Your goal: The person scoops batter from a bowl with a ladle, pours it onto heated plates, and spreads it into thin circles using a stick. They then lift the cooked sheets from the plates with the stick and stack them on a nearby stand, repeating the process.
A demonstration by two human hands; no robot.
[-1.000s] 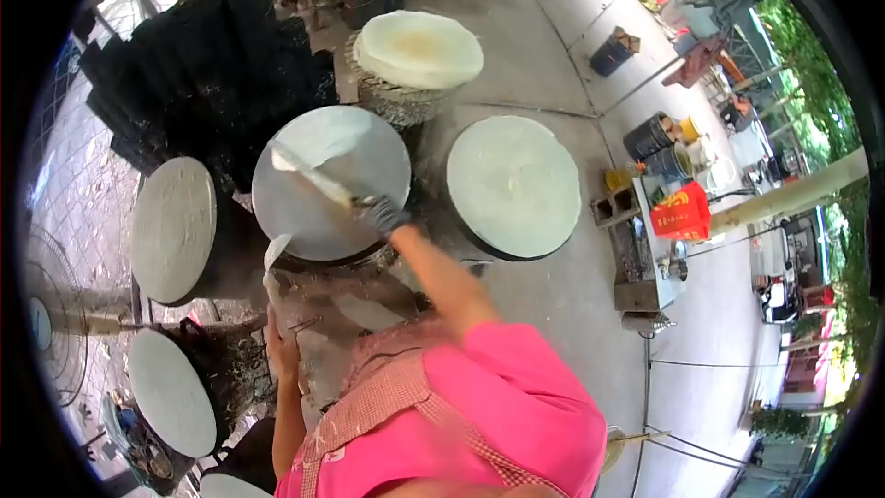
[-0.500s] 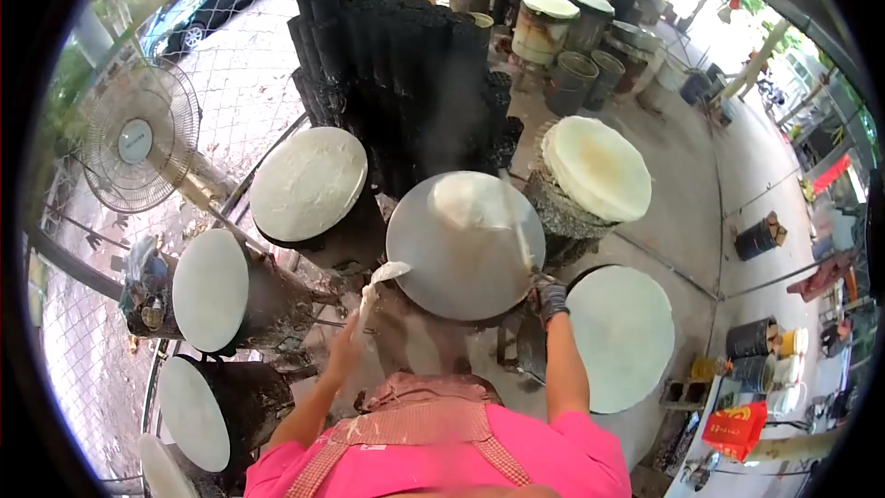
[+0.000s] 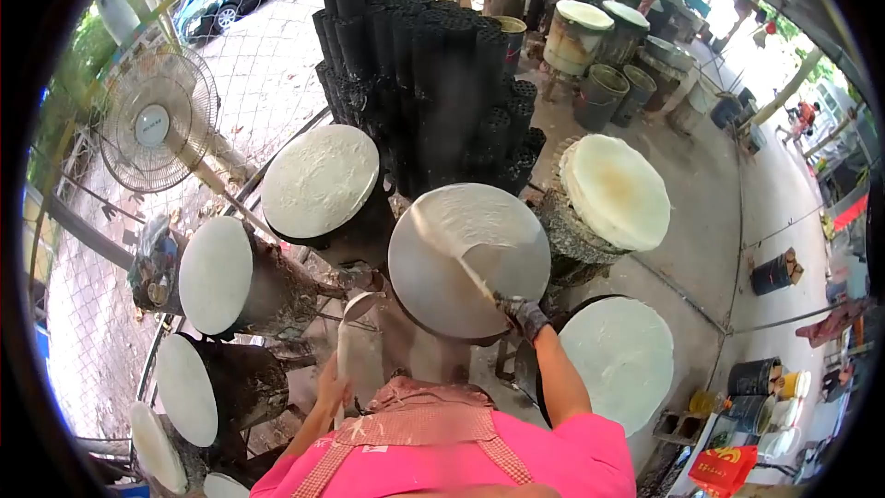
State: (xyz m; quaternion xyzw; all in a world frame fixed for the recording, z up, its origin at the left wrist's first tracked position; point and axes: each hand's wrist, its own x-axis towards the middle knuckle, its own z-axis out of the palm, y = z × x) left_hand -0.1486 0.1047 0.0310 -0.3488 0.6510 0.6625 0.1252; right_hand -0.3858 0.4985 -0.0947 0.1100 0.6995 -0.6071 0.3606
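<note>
Pink top point(image 3: 586, 457), checked apron point(image 3: 426, 427) – dark right glove point(image 3: 527, 315)
</note>
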